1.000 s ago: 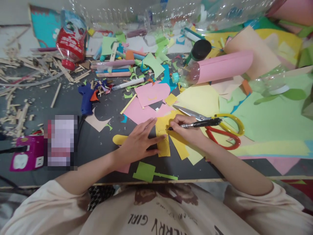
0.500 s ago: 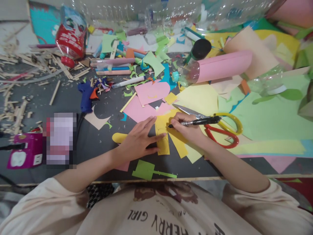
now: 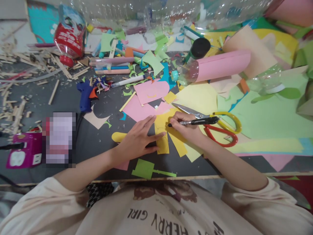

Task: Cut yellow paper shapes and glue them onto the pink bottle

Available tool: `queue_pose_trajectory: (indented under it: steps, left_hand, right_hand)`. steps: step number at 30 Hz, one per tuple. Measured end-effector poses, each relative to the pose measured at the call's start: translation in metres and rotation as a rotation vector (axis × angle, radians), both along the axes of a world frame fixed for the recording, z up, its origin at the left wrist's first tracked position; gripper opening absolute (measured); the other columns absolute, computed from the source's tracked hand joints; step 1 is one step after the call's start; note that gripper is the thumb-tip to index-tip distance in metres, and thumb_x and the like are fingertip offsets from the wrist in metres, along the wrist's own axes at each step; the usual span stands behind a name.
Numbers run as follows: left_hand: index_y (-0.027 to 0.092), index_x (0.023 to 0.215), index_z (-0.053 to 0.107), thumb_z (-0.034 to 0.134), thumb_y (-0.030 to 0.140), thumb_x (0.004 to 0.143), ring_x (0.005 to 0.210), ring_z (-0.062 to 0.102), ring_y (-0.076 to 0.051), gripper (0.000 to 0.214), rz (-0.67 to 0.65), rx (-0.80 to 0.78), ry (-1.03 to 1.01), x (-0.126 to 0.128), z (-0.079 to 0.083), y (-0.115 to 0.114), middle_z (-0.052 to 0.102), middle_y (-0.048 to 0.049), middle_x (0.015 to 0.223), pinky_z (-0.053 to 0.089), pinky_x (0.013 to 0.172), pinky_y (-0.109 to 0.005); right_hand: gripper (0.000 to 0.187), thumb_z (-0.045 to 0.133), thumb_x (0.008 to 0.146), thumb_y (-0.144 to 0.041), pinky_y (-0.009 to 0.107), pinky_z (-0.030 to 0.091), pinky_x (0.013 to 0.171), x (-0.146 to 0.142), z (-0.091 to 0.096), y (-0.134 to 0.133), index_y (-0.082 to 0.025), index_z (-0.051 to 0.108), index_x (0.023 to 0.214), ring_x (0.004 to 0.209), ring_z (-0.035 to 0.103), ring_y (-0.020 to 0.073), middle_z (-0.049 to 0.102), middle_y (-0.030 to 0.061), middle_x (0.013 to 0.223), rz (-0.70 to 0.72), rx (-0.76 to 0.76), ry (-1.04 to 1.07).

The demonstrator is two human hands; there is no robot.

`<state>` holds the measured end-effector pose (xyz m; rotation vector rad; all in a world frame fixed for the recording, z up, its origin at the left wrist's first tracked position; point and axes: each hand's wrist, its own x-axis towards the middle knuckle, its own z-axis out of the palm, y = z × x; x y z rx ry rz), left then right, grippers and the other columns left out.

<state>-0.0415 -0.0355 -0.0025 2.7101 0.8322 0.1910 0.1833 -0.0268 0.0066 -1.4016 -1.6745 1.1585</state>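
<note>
My left hand (image 3: 138,137) lies with its fingers spread, some fingertips resting on a strip of yellow paper (image 3: 162,143) that carries drawn curved lines. In my right hand (image 3: 182,125) is a black pen (image 3: 201,121), its tip at the right edge of the yellow strip. Beyond that hand, scissors (image 3: 220,129) with one yellow and one red handle lie with blades pointing left. Pink paper (image 3: 137,109) sits above the strip, and a rounded yellow piece (image 3: 118,137) shows partly from beneath my left hand.
A blue glue gun (image 3: 84,94), a blurred-out phone-like device (image 3: 61,138) and a purple power socket (image 3: 24,150) are on the left. A bottle wrapped in pink paper (image 3: 222,65) lies at the back right. Green scraps (image 3: 144,168) lie by the front edge; wooden sticks (image 3: 18,114) litter the far left.
The whole view has shifted very slightly. Both hands and the pen keep nearly the same place on the yellow strip.
</note>
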Motion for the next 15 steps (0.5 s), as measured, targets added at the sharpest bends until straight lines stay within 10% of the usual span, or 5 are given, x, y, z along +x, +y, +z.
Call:
queue_pose_trajectory:
  steps: [15]
  left_hand:
    - [0.031, 0.138, 0.056, 0.06, 0.045, 0.091, 0.14, 0.042, -0.044, 0.049, -0.014, 0.028, -0.004, 0.0003, 0.0011, 0.0008, 0.038, -0.0242, 0.152, 0.047, 0.101, -0.06]
  right_hand:
    - [0.03, 0.053, 0.079, -0.026, 0.028, 0.03, 0.053, -0.0005, -0.0046, -0.0007, -0.023, 0.034, 0.056, 0.051, 0.04, 0.0103, 0.044, -0.0045, 0.052, -0.115, -0.035, 0.041]
